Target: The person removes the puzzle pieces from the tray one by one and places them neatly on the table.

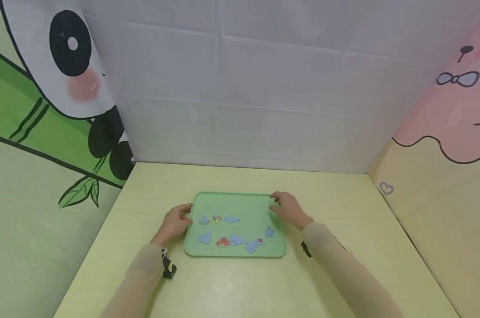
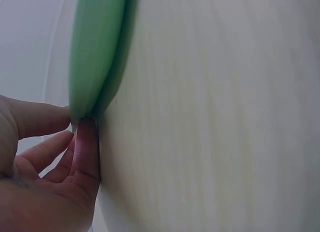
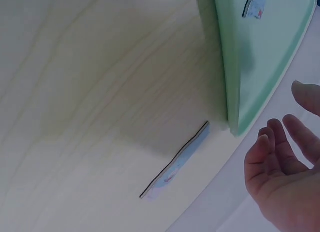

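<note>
A pale green tray (image 1: 240, 203) lies on the table with several flat puzzle pieces on it, mostly blue, some with red or yellow. Around its left edge, my left hand (image 1: 175, 224) grips the rim with thumb and fingertips; the left wrist view has those fingers (image 2: 86, 152) right at the tray's end. My right hand (image 1: 289, 210) hovers by the far right corner, fingers loosely bent. In the right wrist view the right hand (image 3: 285, 167) is apart from the tray and holds nothing. A blue puzzle piece (image 3: 175, 162) lies on the table beside the tray there.
The light wood table (image 1: 240, 287) extends around the tray. A white wall sheet (image 1: 263, 88) stands behind it, with printed panels at left and right. A red puzzle piece (image 1: 222, 242) and a star-like blue piece (image 1: 269, 232) lie in the tray's near half.
</note>
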Tool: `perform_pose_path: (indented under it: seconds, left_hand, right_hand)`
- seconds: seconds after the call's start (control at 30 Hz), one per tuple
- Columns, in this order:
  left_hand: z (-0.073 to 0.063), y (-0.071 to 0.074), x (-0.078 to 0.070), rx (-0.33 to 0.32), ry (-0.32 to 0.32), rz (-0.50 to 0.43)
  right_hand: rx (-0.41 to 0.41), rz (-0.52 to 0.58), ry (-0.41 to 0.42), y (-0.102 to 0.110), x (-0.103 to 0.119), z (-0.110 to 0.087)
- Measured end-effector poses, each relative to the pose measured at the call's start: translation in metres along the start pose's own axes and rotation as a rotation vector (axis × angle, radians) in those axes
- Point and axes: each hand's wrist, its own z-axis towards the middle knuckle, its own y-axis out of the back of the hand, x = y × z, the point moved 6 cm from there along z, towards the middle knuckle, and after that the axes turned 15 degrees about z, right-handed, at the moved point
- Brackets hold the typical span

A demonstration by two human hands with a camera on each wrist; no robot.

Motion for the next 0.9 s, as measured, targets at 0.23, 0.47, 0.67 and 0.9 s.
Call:
perform_pose_path:
  seconds: [0.23,0.47,0.67,0.9]
  left_hand:
    - [-0.001,0.002,-0.003,-0.003,0.001,0.001]
    - [0.000,0.001,0.000,-0.001,0.003,-0.004]
    - [-0.001,0.000,0.001,-0.002,0.003,0.004]
    - [0.001,-0.001,0.001,-0.003,-0.002,-0.003]
  right_hand:
    - [0.047,-0.006,0.041,-0.021,0.016,0.003]
    - [0.114,-0.003,0.058,-0.042,0.033,0.004]
    - [0.179,-0.026,0.074,-0.061,0.047,0.006]
    - [0.229,-0.074,0.107,-0.077,0.056,0.009]
